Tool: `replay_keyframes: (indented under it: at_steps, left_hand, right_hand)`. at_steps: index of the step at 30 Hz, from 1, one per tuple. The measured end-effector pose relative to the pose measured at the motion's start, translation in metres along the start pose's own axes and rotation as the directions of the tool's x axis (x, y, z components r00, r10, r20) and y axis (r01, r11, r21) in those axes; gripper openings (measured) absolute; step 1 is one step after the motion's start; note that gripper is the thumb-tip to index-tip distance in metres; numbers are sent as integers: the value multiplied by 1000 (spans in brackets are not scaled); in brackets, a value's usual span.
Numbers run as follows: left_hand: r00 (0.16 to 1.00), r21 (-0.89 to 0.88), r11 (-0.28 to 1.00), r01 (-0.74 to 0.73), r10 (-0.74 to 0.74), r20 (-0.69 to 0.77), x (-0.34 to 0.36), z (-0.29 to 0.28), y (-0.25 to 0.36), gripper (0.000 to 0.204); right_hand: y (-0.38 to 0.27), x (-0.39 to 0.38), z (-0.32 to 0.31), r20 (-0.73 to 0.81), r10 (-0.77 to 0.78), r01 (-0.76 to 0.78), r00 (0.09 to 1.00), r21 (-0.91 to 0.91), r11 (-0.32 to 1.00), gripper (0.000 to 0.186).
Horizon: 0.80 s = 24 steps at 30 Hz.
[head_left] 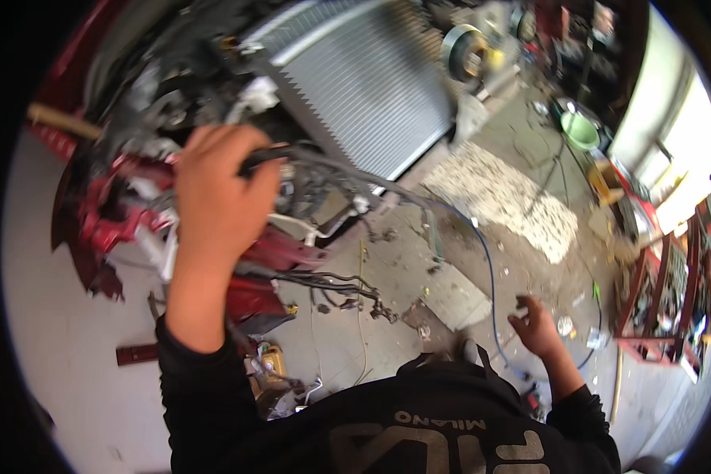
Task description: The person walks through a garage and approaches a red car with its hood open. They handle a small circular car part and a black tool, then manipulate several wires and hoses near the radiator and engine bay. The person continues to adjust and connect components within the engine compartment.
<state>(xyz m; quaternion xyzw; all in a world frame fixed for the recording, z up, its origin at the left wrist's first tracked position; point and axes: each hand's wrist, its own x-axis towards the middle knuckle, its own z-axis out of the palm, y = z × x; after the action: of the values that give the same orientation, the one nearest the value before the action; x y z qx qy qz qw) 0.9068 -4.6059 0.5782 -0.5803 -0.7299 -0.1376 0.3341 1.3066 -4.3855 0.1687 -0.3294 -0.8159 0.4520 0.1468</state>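
My left hand [225, 186] is closed around a thick black cable [332, 163], raised over the opened front of a red car. From the hand the cable runs right, past the lower edge of a silver finned radiator [375, 99]. Crumpled red body metal [114, 209] lies left of my wrist. A black wiring bundle [316, 280] with loose ends sticks out below it. My right hand [536, 328] hangs low at the right, fingers loosely bent and apart, with nothing in it. A thin blue hose [490, 268] passes just left of it.
A speckled pale sheet [505, 197] and a grey flat panel [457, 299] lie on the littered floor. At the right stand a red metal rack [656, 304] and a green basin [580, 131]. Low at the left is a yellow jug [273, 362]. A wooden handle [63, 120] juts from the car.
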Motion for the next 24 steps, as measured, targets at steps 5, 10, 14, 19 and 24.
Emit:
replay_keyframes:
  at_steps: [5, 10, 14, 19, 24]
  left_hand:
    - [993, -27, 999, 43, -45, -104, 6, 0, 6, 11]
    - [981, -88, 990, 112, -125, -149, 6, -2, 6, 14]
    - [972, -84, 989, 124, -138, -188, 5, -3, 1, 15]
    - [964, -95, 991, 99, -119, -238, 9, -9, 0, 28]
    - [951, -206, 974, 95, -149, -269, 12, -8, 0, 29]
  right_hand:
    - [-232, 95, -47, -199, -614, 618, 764, -51, 785, 43]
    - [-322, 120, -45, -47, -630, 631, 775, 86, 771, 39]
    - [-322, 138, -39, 106, -434, 362, 894, 399, 843, 23]
    - [-340, 148, -44, -105, -484, 459, 868, 538, 707, 21]
    - [-378, 170, -53, -188, -380, 417, 906, 554, 720, 23]
